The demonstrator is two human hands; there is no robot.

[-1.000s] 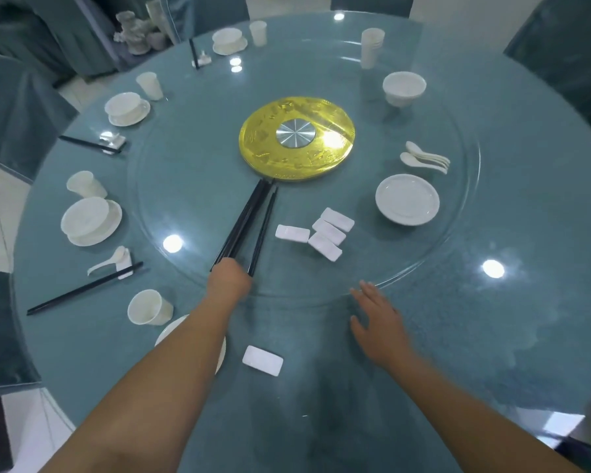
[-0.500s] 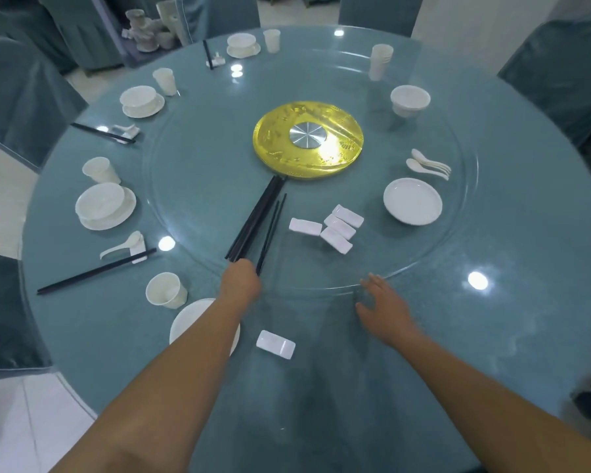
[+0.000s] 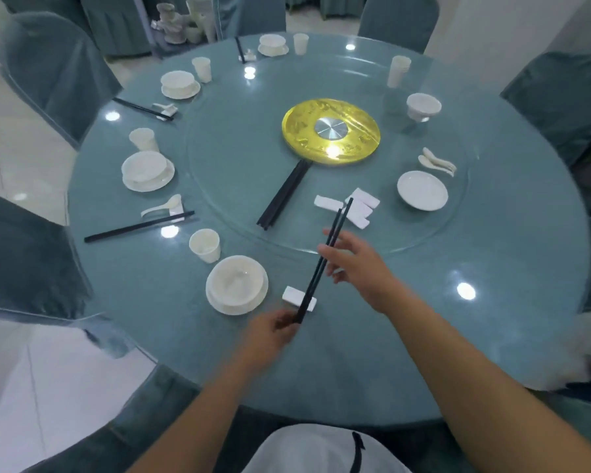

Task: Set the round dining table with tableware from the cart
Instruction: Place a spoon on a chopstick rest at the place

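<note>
My left hand [image 3: 274, 331] grips the near ends of a pair of black chopsticks [image 3: 325, 257], which slant up and away over a white chopstick rest [image 3: 296, 297] near the table's front edge. My right hand [image 3: 357, 266] touches the pair at mid-length with its fingers spread. A bundle of black chopsticks [image 3: 282, 196] stays on the glass turntable [image 3: 239, 172], pointing at the gold centre disc [image 3: 331, 133]. Left of the rest stand a bowl on a plate [image 3: 236, 284] and a white cup [image 3: 205, 245].
Loose white rests [image 3: 350, 207], a plate [image 3: 422, 190], spoons [image 3: 436, 161], a bowl [image 3: 423, 105] and stacked cups [image 3: 398, 71] lie on the turntable's right side. Three laid place settings run along the left rim. Blue-covered chairs ring the round table [image 3: 512, 302].
My left hand lifted a pair of chopsticks off the bundle and drew it back toward the front edge. My right hand rose from the table and came over to the pair.
</note>
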